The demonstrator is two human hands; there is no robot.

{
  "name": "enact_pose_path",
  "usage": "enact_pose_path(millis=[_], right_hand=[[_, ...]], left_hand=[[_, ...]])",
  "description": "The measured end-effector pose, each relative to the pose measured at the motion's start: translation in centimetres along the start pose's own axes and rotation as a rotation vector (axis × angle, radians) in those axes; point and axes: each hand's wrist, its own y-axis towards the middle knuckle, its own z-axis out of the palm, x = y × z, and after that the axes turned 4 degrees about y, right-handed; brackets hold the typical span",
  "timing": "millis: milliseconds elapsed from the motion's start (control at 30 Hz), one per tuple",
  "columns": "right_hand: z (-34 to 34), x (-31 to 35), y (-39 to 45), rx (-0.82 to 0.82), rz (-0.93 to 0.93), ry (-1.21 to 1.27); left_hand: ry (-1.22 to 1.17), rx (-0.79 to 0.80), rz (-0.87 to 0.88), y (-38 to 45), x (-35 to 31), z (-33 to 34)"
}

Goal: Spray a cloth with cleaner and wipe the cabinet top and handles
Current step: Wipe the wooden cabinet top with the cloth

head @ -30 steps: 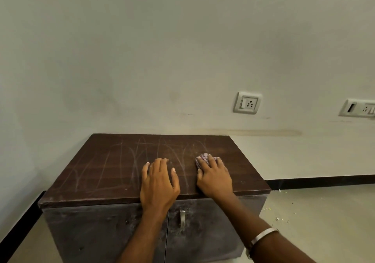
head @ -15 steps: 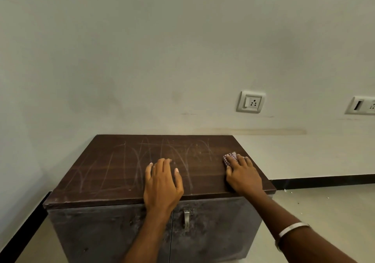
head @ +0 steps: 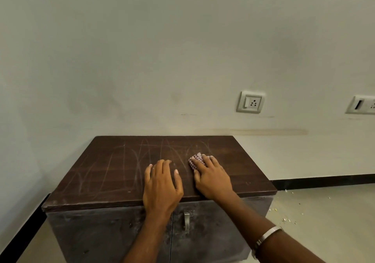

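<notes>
Left hand flat, holding nothing | right hand presses cloth on cabinet top (doors closed)

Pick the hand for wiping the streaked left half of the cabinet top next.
Right. The right hand already presses the checked cloth flat on the cabinet top, so it can probably sweep left. The left hand lies flat on the top, holds nothing, and sits in that path.
</notes>
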Motion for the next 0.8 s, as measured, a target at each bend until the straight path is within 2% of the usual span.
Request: enact_pose_path(millis=[233, 400, 500, 667, 800], right_hand=[[-2.2, -6.0, 0.8, 0.007, 0.206, -0.021], [-2.0, -6.0, 1.3, 0.019, 0.278, -0.046], [-1.4, -4.2, 1.7, 0.027, 0.241, -0.044], [0.2, 0.5, 2.7, 0.058, 0.074, -0.010], [0.5, 0.5, 3.1, 0.059, 0.017, 0.015]], left_hand=[[-0.020, -0.018, 0.012, -0.1, 0.0, -0.1], [-0.019, -0.019, 0.019, -0.1, -0.1, 0.0], [-0.013, -0.017, 0.020, -0.1, -0.2, 0.1], [0.001, -0.001, 0.010, 0.0, -0.2, -0.1], [-0.002, 0.011, 0.006, 0.0, -0.2, -0.1]])
